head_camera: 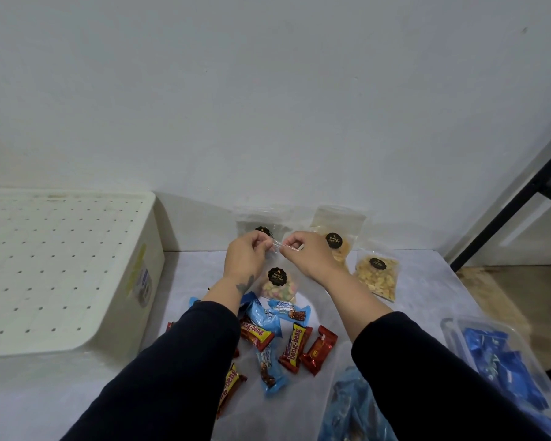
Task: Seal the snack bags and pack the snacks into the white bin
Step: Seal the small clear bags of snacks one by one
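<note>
Both hands, left hand (247,253) and right hand (306,253), pinch the clear bag (279,283) labelled "Biskuit Gemrose" above beng-beng bars (295,346).

At nine o'clock, the white bin (77,275) shows a dotted grid. Red-and-yellow bars (295,348) mix with pale-blue wrappers (272,370) at six; deep-blue packets (503,364) lie at four.

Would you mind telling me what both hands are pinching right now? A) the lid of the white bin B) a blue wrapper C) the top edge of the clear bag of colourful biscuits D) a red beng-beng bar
C: the left hand and right hand both pinch the top edge of the clear biscuit bag, held up over the table.
</note>
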